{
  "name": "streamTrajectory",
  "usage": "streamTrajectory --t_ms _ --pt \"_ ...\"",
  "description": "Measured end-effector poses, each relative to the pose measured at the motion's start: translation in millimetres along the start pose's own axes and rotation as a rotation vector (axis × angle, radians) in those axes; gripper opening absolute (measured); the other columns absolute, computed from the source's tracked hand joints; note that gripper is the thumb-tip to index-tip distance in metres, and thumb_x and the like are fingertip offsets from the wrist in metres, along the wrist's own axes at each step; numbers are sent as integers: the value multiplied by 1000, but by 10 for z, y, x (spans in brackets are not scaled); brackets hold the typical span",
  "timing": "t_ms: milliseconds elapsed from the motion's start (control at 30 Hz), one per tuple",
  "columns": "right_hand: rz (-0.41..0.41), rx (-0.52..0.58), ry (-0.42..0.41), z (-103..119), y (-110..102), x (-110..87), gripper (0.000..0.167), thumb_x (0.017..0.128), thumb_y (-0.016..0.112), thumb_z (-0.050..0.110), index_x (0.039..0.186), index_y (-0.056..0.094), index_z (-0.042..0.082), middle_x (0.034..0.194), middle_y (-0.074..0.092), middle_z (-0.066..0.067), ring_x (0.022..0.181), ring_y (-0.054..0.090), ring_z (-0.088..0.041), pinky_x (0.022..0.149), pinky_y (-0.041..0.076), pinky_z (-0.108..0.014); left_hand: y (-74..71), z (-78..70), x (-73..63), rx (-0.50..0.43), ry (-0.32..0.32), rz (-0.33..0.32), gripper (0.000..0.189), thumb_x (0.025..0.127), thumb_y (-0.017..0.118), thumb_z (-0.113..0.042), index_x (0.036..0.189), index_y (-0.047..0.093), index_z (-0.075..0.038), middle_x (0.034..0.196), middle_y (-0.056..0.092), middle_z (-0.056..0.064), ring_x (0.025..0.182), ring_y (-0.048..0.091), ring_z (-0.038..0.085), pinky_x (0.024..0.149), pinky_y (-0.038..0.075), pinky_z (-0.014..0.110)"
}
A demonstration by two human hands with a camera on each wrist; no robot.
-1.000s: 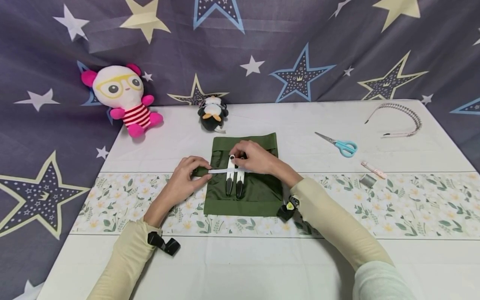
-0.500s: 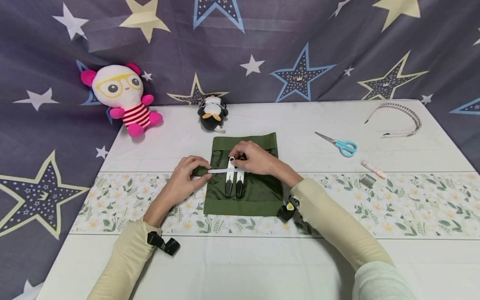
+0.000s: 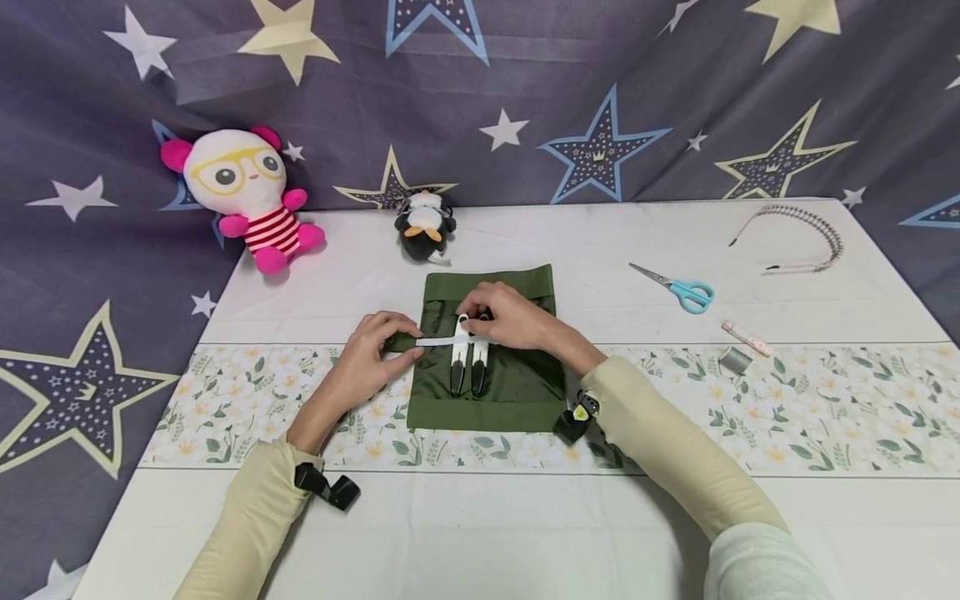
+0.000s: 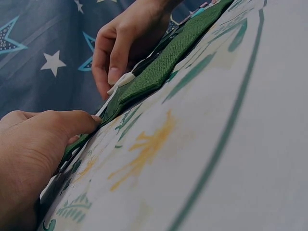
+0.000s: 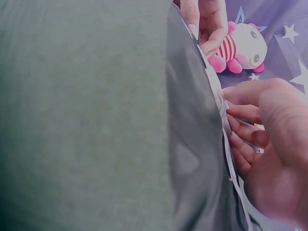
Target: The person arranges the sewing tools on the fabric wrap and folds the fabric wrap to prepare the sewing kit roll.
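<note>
A dark green fabric pouch (image 3: 487, 416) lies spread flat, with a narrow white elastic strap (image 3: 437, 342) across its middle. Two slim white tools with black tips lie side by side under the strap: a left tool (image 3: 458, 358) and a right tool (image 3: 479, 367). My right hand (image 3: 506, 315) pinches the upper end of the left tool between thumb and fingers and covers the strap's right part. At the pouch's left side, my left hand (image 3: 367, 354) pinches a green fabric flap (image 3: 401, 342) by the strap's end. The wrist views show both hands close along the pouch's edge.
Right of the pouch lie blue-handled scissors (image 3: 692, 297), a grey thread spool (image 3: 736, 361), a small pink-and-white stick (image 3: 747, 340) and a headband (image 3: 825, 233). A panda plush (image 3: 247, 187) and a penguin plush (image 3: 425, 229) sit along the back, before a starry curtain (image 3: 525, 50).
The left white tool has slid slightly toward the person under the strap, with my right hand at its upper end. My left hand holds its place.
</note>
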State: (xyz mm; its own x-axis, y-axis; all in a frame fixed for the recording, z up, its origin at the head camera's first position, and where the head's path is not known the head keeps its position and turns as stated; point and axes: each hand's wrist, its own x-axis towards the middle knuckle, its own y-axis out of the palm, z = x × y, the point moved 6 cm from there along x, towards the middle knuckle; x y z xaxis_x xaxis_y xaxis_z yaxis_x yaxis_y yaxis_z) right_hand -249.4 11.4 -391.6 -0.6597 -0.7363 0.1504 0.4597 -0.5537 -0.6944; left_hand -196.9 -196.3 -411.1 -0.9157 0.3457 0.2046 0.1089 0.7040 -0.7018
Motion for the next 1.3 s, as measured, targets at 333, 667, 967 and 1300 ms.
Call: streamTrajectory --t_ms 333,667,967,1300 --pt "6 9 2 15 -5 14 26 104 62 9 125 68 -6 103 67 -12 87 60 -21 79 49 -36 1 4 10 1 10 -2 20 95 79 -17 113 74 -13 129 62 8 123 49 32 104 38 56" --pt "-37 61 57 -30 -93 -46 24 103 65 8 124 69 -2 109 67 -10 97 64 -21 85 52 -36 5 11 8 -4 -7 7 21 96 78 -19 114 73 -13 130 61 8 125 48 32 105 37 57" --pt "-86 104 85 -107 -302 -195 26 104 65 13 126 68 -1 113 66 -8 97 62 -19 85 52 -36 7 12 8 -3 -3 1 20 95 78 -18 114 73 -12 130 61 9 125 48 32 105 37 58" --pt "-194 130 168 -259 -582 -474 25 101 69 12 123 70 -2 112 66 -10 100 61 -24 89 52 -38 8 9 7 6 5 -3 21 95 78 -18 114 73 -13 129 62 8 125 49 32 105 37 58"
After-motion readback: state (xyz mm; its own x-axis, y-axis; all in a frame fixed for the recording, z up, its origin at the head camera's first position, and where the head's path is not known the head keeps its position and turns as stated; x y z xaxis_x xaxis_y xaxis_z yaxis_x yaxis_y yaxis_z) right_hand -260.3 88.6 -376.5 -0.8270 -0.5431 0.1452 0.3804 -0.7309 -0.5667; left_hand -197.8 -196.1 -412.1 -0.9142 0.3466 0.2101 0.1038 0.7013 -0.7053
